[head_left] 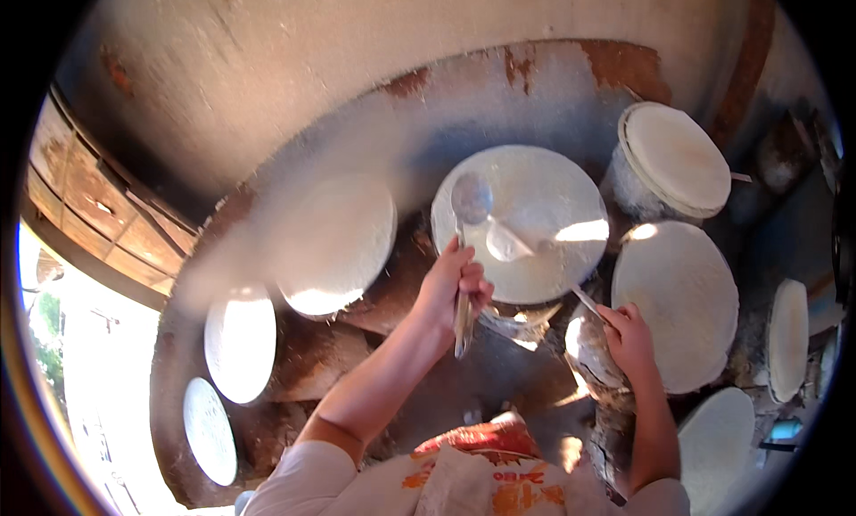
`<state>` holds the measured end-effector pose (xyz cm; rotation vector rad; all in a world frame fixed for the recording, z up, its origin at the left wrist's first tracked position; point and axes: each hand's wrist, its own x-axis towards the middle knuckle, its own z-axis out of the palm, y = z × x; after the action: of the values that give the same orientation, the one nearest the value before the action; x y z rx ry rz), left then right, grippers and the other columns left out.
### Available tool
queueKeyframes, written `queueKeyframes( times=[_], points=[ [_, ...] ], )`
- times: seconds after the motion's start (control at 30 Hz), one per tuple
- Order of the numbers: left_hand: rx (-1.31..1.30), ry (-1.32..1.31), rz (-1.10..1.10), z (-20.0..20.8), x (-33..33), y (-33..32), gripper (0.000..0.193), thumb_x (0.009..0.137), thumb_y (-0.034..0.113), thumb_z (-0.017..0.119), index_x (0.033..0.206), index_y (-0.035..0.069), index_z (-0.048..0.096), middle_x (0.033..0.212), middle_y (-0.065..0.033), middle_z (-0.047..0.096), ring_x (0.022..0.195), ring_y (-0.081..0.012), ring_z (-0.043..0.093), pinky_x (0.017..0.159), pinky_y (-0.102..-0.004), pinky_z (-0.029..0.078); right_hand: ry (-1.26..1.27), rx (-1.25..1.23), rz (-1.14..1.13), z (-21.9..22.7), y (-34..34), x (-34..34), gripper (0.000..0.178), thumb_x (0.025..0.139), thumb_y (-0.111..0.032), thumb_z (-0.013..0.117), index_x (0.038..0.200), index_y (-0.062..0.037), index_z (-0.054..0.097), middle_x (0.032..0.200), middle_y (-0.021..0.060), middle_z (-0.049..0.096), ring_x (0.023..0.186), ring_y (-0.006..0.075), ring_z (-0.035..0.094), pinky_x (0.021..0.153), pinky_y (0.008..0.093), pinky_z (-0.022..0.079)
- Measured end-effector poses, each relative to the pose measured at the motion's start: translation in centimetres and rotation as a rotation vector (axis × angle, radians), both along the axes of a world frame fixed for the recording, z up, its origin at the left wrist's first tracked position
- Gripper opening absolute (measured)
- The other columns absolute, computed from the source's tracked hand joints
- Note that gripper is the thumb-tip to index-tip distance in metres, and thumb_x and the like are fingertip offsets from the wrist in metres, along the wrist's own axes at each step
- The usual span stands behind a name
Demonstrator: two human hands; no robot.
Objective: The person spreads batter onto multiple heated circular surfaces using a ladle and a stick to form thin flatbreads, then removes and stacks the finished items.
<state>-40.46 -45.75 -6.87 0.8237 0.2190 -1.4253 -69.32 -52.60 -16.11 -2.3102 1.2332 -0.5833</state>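
My left hand [453, 284] is closed around the long handle of a metal ladle [471, 198]. The ladle's round head is raised over a wide round white surface [544, 181] in the middle, and the handle's end sticks out below my fist. My right hand [629, 333] grips a thin pale handle [584, 298] that points toward the same white surface. A small white scoop-like piece [506, 243] shows on or above that surface; whether it joins the right hand's handle, I cannot tell.
White haze drifts over another round white surface [348, 239] on the left. A white-topped round vessel [673, 159] stands at the far right, with a broad white disc [682, 311] nearer. Smaller discs [241, 346] line the left. A rusty curved wall [357, 106] stands behind.
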Motion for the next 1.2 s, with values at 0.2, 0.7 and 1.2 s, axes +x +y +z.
queueKeyframes(
  times=[0.2, 0.7, 1.2],
  points=[
    [-0.012, 0.039, 0.021, -3.2, -3.2, -1.2, 0.033, 0.092, 0.011, 0.043, 0.119, 0.028, 0.035, 0.057, 0.0059, 0.033, 0.042, -0.0059, 0.032, 0.047, -0.0233, 0.040, -0.301, 0.228, -0.342, -8.9, 8.5, 4.3, 0.037, 0.080, -0.008, 0.057, 0.117, -0.0101, 0.057, 0.084, 0.0177, 0.056, 0.076, 0.0339, 0.057, 0.066, 0.0422, 0.047],
    [-0.896, 1.083, 0.304, -2.4, -6.3, 8.5, 0.041, 0.094, 0.024, 0.044, 0.055, 0.014, 0.033, 0.043, 0.0056, 0.032, 0.031, -0.0041, 0.036, 0.033, -0.0181, 0.040, -0.173, 0.168, -0.036, -3.8, 3.4, 6.7, 0.031, 0.079, -0.010, 0.058, 0.109, -0.0153, 0.062, 0.094, 0.0175, 0.063, 0.080, 0.0326, 0.061, 0.071, 0.0353, 0.049],
    [-1.129, 0.047, 0.783, 6.0, 1.9, 53.7, 0.038, 0.097, 0.038, 0.033, 0.074, 0.008, 0.040, 0.054, 0.0023, 0.027, 0.037, -0.0058, 0.030, 0.034, -0.0232, 0.034, 0.157, -0.128, -0.073, -3.7, 5.1, 14.7, 0.026, 0.085, -0.024, 0.054, 0.108, -0.0157, 0.062, 0.091, 0.0142, 0.064, 0.085, 0.0333, 0.060, 0.072, 0.0426, 0.048]
  ],
)
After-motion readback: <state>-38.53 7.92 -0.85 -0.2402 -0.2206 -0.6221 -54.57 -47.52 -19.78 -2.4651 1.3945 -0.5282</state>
